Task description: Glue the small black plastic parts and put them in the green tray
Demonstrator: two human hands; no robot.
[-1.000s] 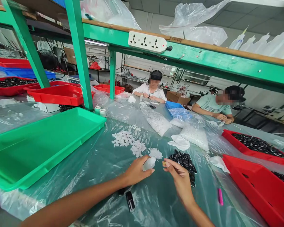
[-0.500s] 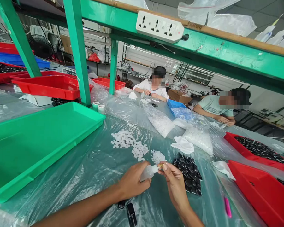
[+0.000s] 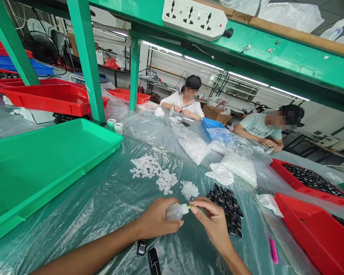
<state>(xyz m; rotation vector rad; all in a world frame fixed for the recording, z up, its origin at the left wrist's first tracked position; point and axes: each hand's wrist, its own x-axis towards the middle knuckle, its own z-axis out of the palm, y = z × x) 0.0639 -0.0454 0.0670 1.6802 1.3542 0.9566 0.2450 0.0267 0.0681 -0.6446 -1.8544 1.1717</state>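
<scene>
My left hand (image 3: 159, 218) is wrapped round a translucent squeeze bottle (image 3: 173, 212) that lies on its side in the air, its white neck pointing right. With thumb and forefinger, my right hand (image 3: 213, 217) pinches the small yellow tip (image 3: 191, 206) at the bottle's mouth. Just beyond the hands sit a small heap of tiny white pieces (image 3: 189, 190) and larger white plastic pieces (image 3: 146, 166). A stack of shiny black parts (image 3: 227, 210) lies right beside my right hand. Two black pieces, one a longer black part (image 3: 154, 261), rest below my left forearm.
A large green tray (image 3: 51, 152) stands at left, with red trays (image 3: 312, 229) at right. Bags of white pieces (image 3: 239, 168) lie farther back. A pink object (image 3: 273, 250) is near the right edge. A green shelf frame (image 3: 87, 57) with a power strip (image 3: 195, 19) crosses above; two people sit opposite.
The camera view has shifted slightly. My left hand has turned the bottle a little, showing more of its side. My right fingers stay pinched at the yellow tip.
</scene>
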